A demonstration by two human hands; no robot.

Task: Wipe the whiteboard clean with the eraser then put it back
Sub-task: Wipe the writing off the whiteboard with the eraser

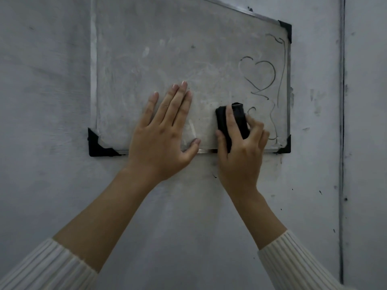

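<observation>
A grey wall point(46, 84) fills the view, and a metal-framed whiteboard point(146, 34) with black corner caps hangs on it, tilted so its right side sits lower. Its left and middle areas are smeared pale. The left hand point(162, 132) lies flat on the lower middle of the board, fingers straight and spread, thumb near the bottom rail, grasping nothing. Just to its right, the right hand point(240, 151) grips a black eraser point(236, 118), thumb on its left side and fingers curled over its top and right side, pressing it upright against the lower right part of the board. Right of the eraser, a drawn heart point(258, 74) and wavy marker lines point(280, 65) remain near the right frame edge. Both forearms wear cream ribbed sleeves point(48, 266) pushed back.
</observation>
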